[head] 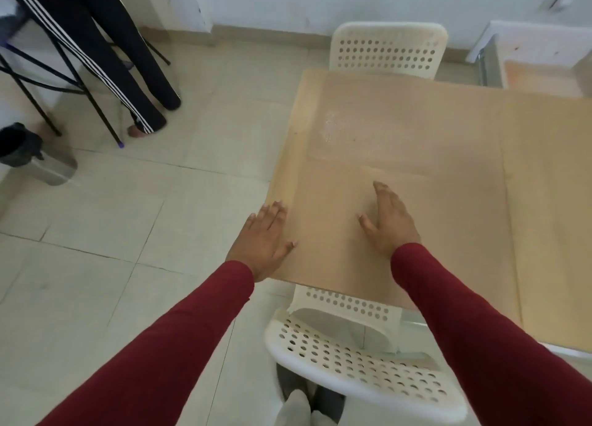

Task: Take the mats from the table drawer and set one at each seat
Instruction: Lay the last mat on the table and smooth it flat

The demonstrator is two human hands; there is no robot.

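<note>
The pale wooden table already carries a tan rectangular mat, its long axis running away from you toward the far white perforated chair. Your right hand lies flat and spread on its middle; your left hand, equally spread, presses its left edge.

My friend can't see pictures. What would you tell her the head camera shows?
Two hands in red sleeves lie flat and open on a tan mat on a wooden table: the left hand at its left edge, the right hand further in. A white holed chair is tucked in below, another chair stands at the far side.
</note>
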